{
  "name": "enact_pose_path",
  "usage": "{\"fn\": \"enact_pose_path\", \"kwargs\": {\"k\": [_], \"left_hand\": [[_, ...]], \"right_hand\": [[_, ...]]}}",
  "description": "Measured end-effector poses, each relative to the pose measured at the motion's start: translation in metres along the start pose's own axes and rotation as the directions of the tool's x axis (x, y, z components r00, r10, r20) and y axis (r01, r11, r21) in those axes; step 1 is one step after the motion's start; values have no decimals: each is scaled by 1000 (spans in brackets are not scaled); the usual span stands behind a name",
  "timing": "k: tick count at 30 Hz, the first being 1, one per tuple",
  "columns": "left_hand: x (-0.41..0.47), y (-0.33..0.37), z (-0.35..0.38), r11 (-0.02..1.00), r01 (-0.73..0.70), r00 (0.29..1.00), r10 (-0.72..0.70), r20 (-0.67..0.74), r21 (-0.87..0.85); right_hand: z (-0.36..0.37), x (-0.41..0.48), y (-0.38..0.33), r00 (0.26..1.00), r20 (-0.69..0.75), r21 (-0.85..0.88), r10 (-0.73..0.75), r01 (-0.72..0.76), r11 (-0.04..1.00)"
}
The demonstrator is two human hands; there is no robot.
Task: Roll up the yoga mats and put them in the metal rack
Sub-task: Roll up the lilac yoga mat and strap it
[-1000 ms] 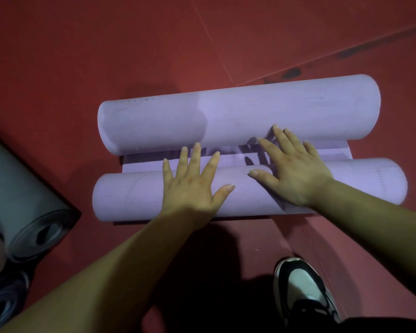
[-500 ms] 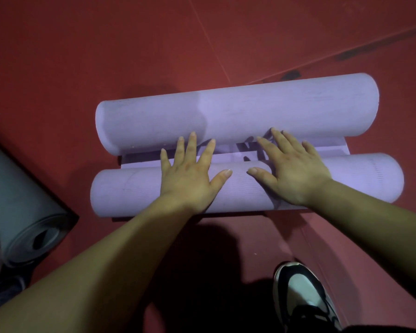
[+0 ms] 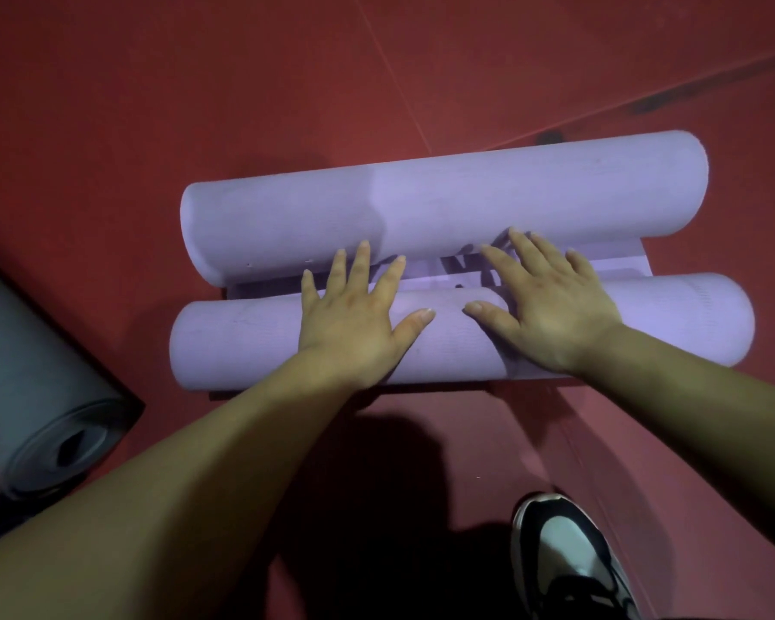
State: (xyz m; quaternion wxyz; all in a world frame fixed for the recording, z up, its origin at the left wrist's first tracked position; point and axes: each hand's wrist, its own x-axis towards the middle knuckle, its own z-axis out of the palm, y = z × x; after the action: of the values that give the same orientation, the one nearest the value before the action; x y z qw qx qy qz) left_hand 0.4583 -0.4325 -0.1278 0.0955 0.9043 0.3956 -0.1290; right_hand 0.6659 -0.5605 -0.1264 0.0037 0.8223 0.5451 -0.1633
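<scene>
Flat left hand [image 3: 354,326] and right hand [image 3: 551,315], fingers straight and grasping nothing, press near roll [image 3: 242,346] of purple yoga mat [image 3: 466,203]; push evenly, ends square

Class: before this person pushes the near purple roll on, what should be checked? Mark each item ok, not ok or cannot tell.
1. Flat on the near roll, left hand and right hand: ok.
2. Path ahead free: not ok; the far roll lies just past a narrow flat strip.
3. Tightness of near roll: cannot tell.
4. Gap between grey mat and near roll: ok.
5. Person's shoe clear of near roll: ok.
6. Location of metal rack: cannot tell; not in view.
</scene>
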Motion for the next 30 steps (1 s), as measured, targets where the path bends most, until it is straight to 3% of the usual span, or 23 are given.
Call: {"fn": "enact_pose_path", "kwargs": {"k": [30], "left_hand": [[5, -14, -4, 994, -98, 995, 97, 20, 38]], "right_hand": [[-16, 27, 5, 998, 39, 31, -54, 53, 998]]}}
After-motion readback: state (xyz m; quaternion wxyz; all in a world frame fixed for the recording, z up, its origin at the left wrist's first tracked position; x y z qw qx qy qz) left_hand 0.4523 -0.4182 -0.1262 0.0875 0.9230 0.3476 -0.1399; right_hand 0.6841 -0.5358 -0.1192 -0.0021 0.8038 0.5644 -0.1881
